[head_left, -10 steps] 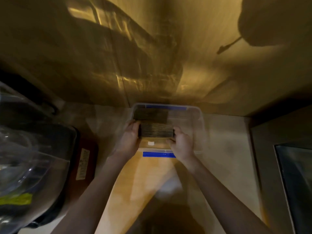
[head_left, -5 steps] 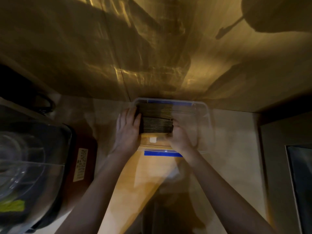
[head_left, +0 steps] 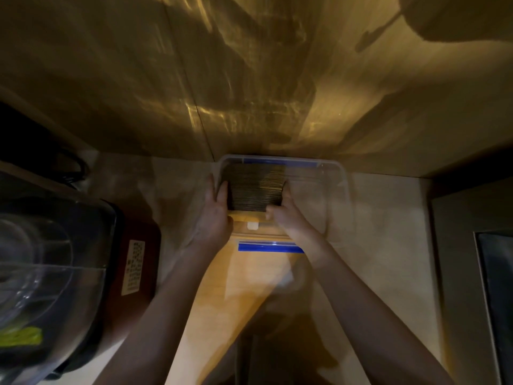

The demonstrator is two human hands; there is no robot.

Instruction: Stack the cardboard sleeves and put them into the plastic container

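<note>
A stack of brown cardboard sleeves (head_left: 255, 190) stands on edge inside the clear plastic container (head_left: 333, 168) with blue strips, against the back wall. The stack fills the container's left part, up to its far wall. My left hand (head_left: 215, 215) presses flat on the stack's left side. My right hand (head_left: 283, 215) grips its right near corner, fingers partly hidden behind the stack. Both hands reach over the container's near rim.
A dark appliance with a clear domed lid (head_left: 50, 268) and a white label (head_left: 133, 266) sits at the left. A dark panel (head_left: 497, 287) stands at the right. A small white tab (head_left: 252, 225) lies on the container floor. The light counter (head_left: 388, 245) extends right.
Both hands have pushed the held stack farther back in the container, until it meets the sleeves at the far wall. The left hand has slid forward along the stack's side.
</note>
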